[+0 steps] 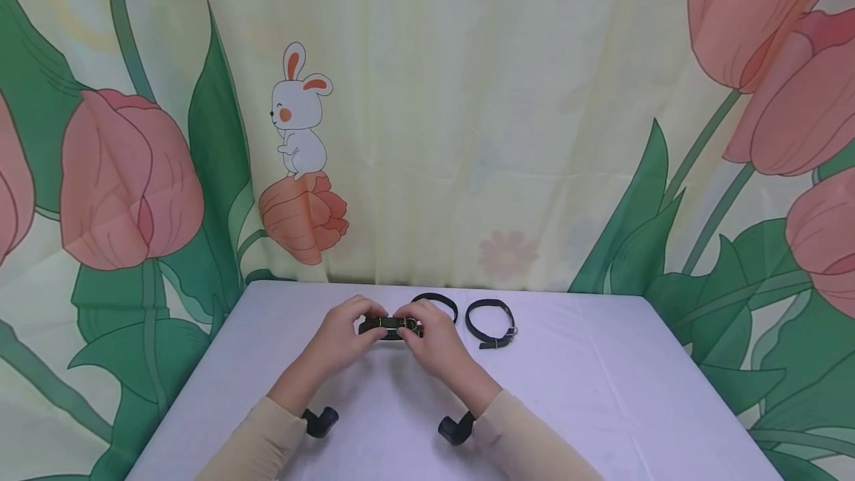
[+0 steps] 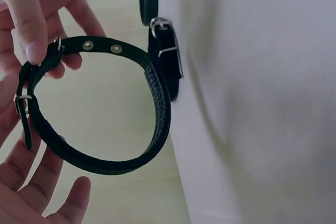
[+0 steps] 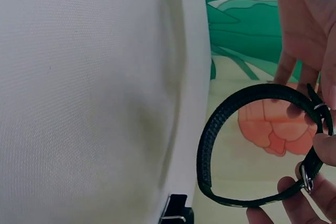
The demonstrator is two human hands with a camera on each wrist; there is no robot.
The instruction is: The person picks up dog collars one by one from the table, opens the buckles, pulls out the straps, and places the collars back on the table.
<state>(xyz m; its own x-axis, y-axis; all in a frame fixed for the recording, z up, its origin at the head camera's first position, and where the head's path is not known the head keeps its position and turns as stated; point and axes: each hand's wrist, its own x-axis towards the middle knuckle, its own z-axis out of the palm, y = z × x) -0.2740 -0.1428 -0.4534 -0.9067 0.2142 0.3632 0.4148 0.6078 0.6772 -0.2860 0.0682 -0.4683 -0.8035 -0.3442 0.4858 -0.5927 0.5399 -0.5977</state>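
A black collar, buckled into a loop, is held up off the table between both hands. My left hand pinches its strap from the left, by the end that runs through a metal buckle in the left wrist view. From the other side my right hand pinches the strap near a metal ring, thumb pressed to it. Metal eyelets line part of the collar, and a padded lining shows inside the loop. The fingers hide part of the buckle area.
Behind the right hand lies a second black collar, partly covered. A third, also buckled into a loop, is the collar to its right. All are over a white-covered table. A curtain with tulips and a rabbit hangs behind.
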